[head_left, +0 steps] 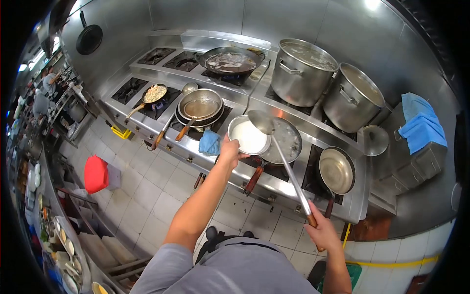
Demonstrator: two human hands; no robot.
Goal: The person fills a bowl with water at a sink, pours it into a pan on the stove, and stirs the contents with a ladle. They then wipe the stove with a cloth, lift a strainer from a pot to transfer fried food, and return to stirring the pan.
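My left hand (229, 153) grips the near-left rim of a metal bowl (230, 128) with smooth white contents (248, 138). My right hand (323, 231) is wrapped round the wooden end of a long-handled ladle (290, 172). The ladle's round head (260, 121) overlaps the bowl's far right rim, in front of a frying pan (300, 147) on the front burner. Cloudy, bubbling liquid with pale pieces (286, 139) fills that pan, and its wooden handle (253, 180) points toward me. A blue cloth (210, 142) lies left of the bowl.
Two large stockpots (298, 81) stand at the back right, and a wok (231, 50) sits on a rear burner. Leftward are a strainer over a pan (182, 109) and a small pan of food (165, 96). Another pan (350, 183) is at right. A red-covered bin (96, 174) stands on the floor.
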